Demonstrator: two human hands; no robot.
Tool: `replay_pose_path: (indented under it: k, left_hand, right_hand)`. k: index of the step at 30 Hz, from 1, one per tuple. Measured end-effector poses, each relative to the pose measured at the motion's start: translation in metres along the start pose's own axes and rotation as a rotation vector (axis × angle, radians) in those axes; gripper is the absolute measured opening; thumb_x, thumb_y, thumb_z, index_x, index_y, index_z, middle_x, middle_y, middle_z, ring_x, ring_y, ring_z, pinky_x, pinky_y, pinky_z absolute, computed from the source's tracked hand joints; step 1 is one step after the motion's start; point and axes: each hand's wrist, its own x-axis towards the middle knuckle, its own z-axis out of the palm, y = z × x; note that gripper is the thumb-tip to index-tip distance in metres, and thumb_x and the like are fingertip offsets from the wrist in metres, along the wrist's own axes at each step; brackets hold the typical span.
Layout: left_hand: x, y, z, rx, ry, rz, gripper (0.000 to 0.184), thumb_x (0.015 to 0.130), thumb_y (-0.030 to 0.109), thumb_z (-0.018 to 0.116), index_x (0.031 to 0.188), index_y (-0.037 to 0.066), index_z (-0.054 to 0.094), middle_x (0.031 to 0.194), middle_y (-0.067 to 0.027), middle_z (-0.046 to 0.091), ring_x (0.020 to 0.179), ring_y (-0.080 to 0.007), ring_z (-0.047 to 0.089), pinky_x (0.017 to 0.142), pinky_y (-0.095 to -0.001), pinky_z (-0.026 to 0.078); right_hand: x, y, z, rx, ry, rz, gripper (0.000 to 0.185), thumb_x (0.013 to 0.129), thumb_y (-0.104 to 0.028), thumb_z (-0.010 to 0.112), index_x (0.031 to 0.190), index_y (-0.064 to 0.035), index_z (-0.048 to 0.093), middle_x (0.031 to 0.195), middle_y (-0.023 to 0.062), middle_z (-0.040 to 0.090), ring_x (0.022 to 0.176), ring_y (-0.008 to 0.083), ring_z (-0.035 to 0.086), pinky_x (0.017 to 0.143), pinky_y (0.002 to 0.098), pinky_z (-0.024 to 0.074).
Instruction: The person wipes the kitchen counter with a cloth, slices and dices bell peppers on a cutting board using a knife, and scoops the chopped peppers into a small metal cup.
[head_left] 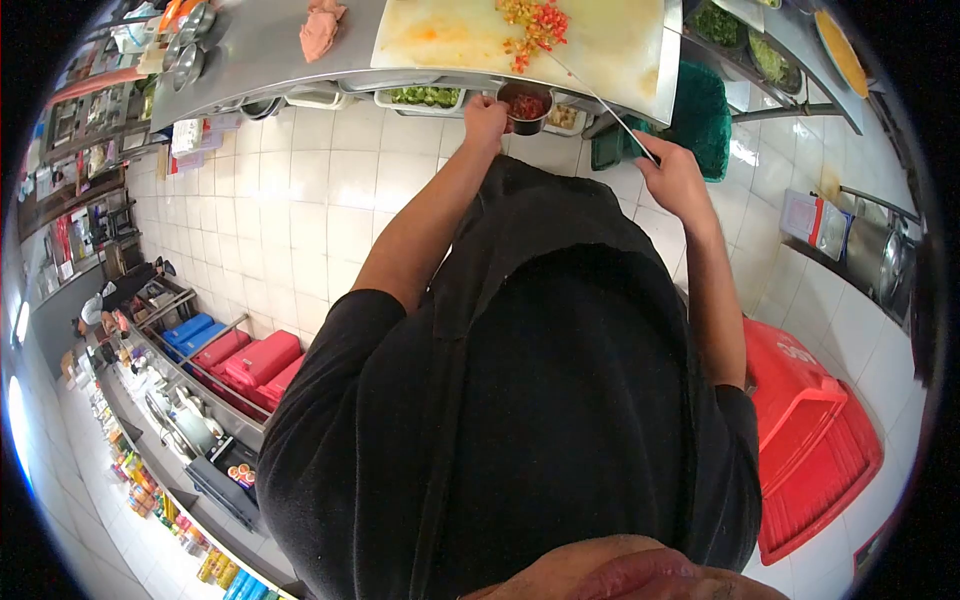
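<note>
My left hand (487, 122) grips a small metal cup (527, 121) by its side, just below the front edge of the cutting board. Red chopped pieces lie inside the cup. My right hand (674, 172) is closed on the handle of a long knife (607, 108). Its thin blade slants up and left over the white cutting board (450, 35), with the tip near a heap of diced red and yellow-green pieces (535, 28). Orange-yellow stains mark the board.
A pinkish crumpled cloth (320, 30) lies on the steel counter (255, 45). Below the counter sits a tray of cut greens (425, 97). A green bin (700, 125) stands right of the board, and a large red bin (810, 440) stands behind my right side. Metal bowls (188, 65) are at left.
</note>
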Motion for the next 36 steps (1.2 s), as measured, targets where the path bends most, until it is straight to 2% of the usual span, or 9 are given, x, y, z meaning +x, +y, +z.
replay_pose_path:
  k: [4, 7, 10, 13, 16, 21, 30, 33, 36]
  left_hand:
    - [-0.003, 0.003, -0.005, -0.021, 0.002, -0.007, 0.015, 0.086, -0.004, 0.064, 0.091, 0.001, 0.051, 0.071, -0.0129, 0.060, 0.049, -0.0215, 0.059, 0.041, -0.0351, 0.046]
    - [-0.003, 0.004, -0.010, -0.034, 0.023, -0.003, 0.014, 0.087, -0.003, 0.064, 0.091, 0.001, 0.051, 0.070, -0.0128, 0.060, 0.049, -0.0211, 0.059, 0.041, -0.0349, 0.046]
    - [-0.002, 0.003, -0.014, -0.033, 0.035, -0.011, 0.014, 0.087, -0.003, 0.063, 0.092, 0.001, 0.051, 0.070, -0.0125, 0.060, 0.049, -0.0210, 0.059, 0.041, -0.0349, 0.046]
    - [-0.003, 0.009, -0.014, -0.034, 0.039, -0.021, 0.014, 0.087, -0.003, 0.063, 0.093, 0.001, 0.051, 0.070, -0.0120, 0.059, 0.049, -0.0211, 0.059, 0.041, -0.0350, 0.046]
    - [-0.007, 0.014, -0.014, -0.031, 0.041, -0.036, 0.013, 0.088, -0.003, 0.063, 0.093, 0.000, 0.052, 0.071, -0.0117, 0.059, 0.051, -0.0207, 0.059, 0.043, -0.0349, 0.047]
    - [-0.002, 0.009, -0.018, -0.073, 0.047, -0.019, 0.009, 0.089, -0.003, 0.064, 0.094, -0.001, 0.055, 0.074, -0.0117, 0.059, 0.055, -0.0197, 0.056, 0.045, -0.0345, 0.047]
    - [0.007, 0.009, -0.030, -0.043, 0.059, -0.019, 0.013, 0.089, -0.003, 0.064, 0.092, 0.000, 0.052, 0.071, -0.0138, 0.060, 0.050, -0.0212, 0.060, 0.042, -0.0346, 0.048]
    - [0.006, 0.010, -0.033, -0.023, 0.076, -0.025, 0.010, 0.089, -0.002, 0.064, 0.095, 0.000, 0.056, 0.075, -0.0126, 0.061, 0.057, -0.0213, 0.060, 0.045, -0.0348, 0.049]
    - [0.003, 0.012, -0.036, -0.030, 0.091, 0.000, 0.012, 0.089, -0.002, 0.064, 0.096, 0.000, 0.056, 0.074, -0.0128, 0.061, 0.056, -0.0214, 0.059, 0.045, -0.0350, 0.049]
  right_hand:
    - [0.014, -0.003, 0.004, -0.031, -0.035, 0.004, 0.045, 0.087, -0.009, 0.069, 0.132, -0.0081, 0.067, 0.115, 0.0257, 0.070, 0.105, 0.0412, 0.070, 0.091, 0.0425, 0.0535]
    - [0.010, -0.002, 0.004, -0.010, -0.033, -0.087, 0.047, 0.087, -0.010, 0.069, 0.134, -0.0096, 0.067, 0.114, 0.0252, 0.071, 0.103, 0.0408, 0.071, 0.090, 0.0418, 0.0538]
    - [0.017, -0.010, -0.005, -0.003, -0.077, 0.014, 0.046, 0.087, -0.010, 0.069, 0.134, -0.0093, 0.067, 0.113, 0.0247, 0.071, 0.101, 0.0406, 0.071, 0.090, 0.0413, 0.0540]
    - [0.027, -0.008, -0.002, -0.019, -0.079, -0.030, 0.046, 0.087, -0.010, 0.069, 0.133, -0.0089, 0.067, 0.112, 0.0243, 0.072, 0.100, 0.0410, 0.071, 0.089, 0.0411, 0.0542]
    - [0.019, -0.011, 0.007, 0.005, -0.139, -0.008, 0.042, 0.089, -0.011, 0.066, 0.131, -0.0116, 0.070, 0.111, 0.0249, 0.072, 0.104, 0.0436, 0.069, 0.095, 0.0469, 0.0536]
    - [0.001, -0.017, 0.012, -0.046, -0.134, -0.110, 0.043, 0.088, -0.011, 0.065, 0.130, -0.0075, 0.069, 0.117, 0.0239, 0.071, 0.108, 0.0438, 0.067, 0.099, 0.0469, 0.0527]
    - [0.062, -0.020, 0.006, -0.038, -0.062, -0.112, 0.041, 0.089, -0.012, 0.062, 0.130, -0.0113, 0.070, 0.106, 0.0259, 0.072, 0.098, 0.0431, 0.069, 0.091, 0.0478, 0.0552]
    - [0.058, -0.029, 0.009, -0.063, -0.157, -0.034, 0.047, 0.089, -0.008, 0.066, 0.136, -0.0100, 0.066, 0.115, 0.0265, 0.070, 0.108, 0.0441, 0.067, 0.095, 0.0429, 0.0520]
    - [0.040, -0.030, 0.009, -0.124, -0.151, -0.158, 0.043, 0.089, -0.012, 0.061, 0.132, -0.0113, 0.069, 0.108, 0.0267, 0.071, 0.101, 0.0444, 0.068, 0.092, 0.0487, 0.0544]
